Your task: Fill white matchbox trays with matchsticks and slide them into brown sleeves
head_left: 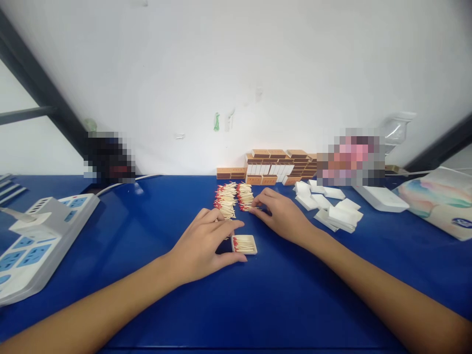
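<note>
A small white matchbox tray (250, 252), partly filled with red-tipped matches (243, 244), lies on the blue table in front of me. My left hand (204, 241) holds it from the left, thumb along the near edge and fingers at the far side; some fingertips are hidden. Beyond the tray are two heaps of loose matches, a left heap (224, 199) and a right heap (244, 194). At the near end of the right heap, my right hand (275, 211) pinches matches between thumb and fingers; how many cannot be made out.
Stacked matchboxes (269, 167) stand against the wall. Several white trays (332, 209) are piled right of my right hand. A power strip (47, 241) with a plug sits at the left. A white box (383, 196) and a printed pack (438, 196) lie at the right.
</note>
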The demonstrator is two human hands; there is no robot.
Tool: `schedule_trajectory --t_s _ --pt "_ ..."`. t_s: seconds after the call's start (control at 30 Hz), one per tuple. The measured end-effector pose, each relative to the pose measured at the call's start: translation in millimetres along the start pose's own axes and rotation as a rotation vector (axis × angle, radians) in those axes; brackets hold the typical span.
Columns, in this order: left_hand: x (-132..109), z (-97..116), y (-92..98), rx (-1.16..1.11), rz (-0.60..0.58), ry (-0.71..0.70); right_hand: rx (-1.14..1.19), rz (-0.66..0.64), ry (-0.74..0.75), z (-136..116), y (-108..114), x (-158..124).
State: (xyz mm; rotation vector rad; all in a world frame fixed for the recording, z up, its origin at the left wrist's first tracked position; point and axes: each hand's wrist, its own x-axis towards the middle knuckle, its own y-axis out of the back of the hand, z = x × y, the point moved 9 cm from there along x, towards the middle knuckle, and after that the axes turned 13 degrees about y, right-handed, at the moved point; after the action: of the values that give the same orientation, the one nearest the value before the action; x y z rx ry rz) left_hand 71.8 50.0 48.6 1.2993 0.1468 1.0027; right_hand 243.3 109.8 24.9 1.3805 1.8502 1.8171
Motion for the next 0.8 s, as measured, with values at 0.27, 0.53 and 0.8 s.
schedule_trajectory --t_s 0.27,0.53,0.8 --pt "0 -1 -0.1 -0.006 -0.010 0.007 0.026 -0.009 -0.007 -7 0 1" --pt "0 1 0.5 -0.011 -0.001 0.000 0.006 -0.045 0.008 -9 0 1" --pt "0 0 -1.1 -0.005 -0.009 0.003 -0.179 -0.086 0.083 -19 -1 5"
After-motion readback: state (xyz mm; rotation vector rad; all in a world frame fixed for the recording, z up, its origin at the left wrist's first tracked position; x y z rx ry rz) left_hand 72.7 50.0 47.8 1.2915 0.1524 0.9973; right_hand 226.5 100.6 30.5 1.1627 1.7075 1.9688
